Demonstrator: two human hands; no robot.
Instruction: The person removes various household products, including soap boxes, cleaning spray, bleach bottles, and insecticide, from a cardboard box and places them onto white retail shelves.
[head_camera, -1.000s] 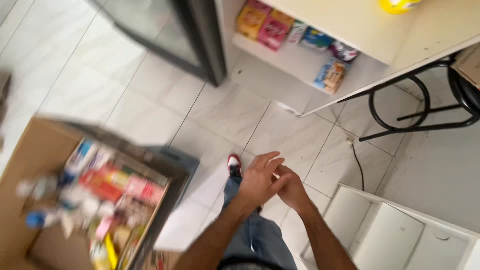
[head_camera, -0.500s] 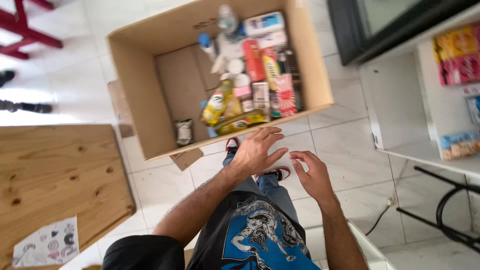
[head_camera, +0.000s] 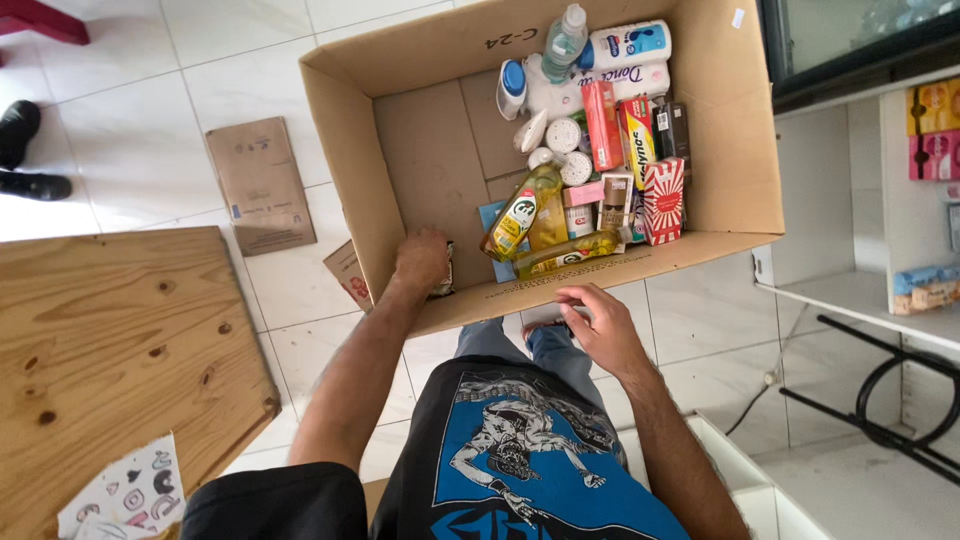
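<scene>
Scene: a large open brown cardboard box (head_camera: 440, 160) stands on the white tiled floor (head_camera: 150, 110) in front of the person, seen from above.
Left hand: the left hand (head_camera: 420, 262) reaches over the near wall of the box into its near left corner, its grip curled around a small dark jar-like container (head_camera: 444, 283); most of the container is hidden by the fingers, so I cannot tell how firmly it is held.
Right hand: the right hand (head_camera: 597, 325) hovers outside the box, just beside the near wall, fingers loosely spread and holding nothing.
Small container, position: it sits low against the near wall, apart from the other goods.
Small container, axis: too covered to tell which way it points or where its long axis runs.
Box contents: the right half is packed with groceries, among them a yellow dish-soap bottle with a green label (head_camera: 521, 215) lying with its cap towards the near left, a red-and-white striped carton (head_camera: 663, 200) and a white bottle with a blue label (head_camera: 623, 46) at the far wall.
Progress: judging by the bare left half of the box bottom, the handling of goods looks partway; many items remain inside.
Surroundings: a light pinewood worktop (head_camera: 110, 350) lies at the left, and a flat piece of brown cardboard (head_camera: 260, 185) lies on the floor beside the box.
</scene>
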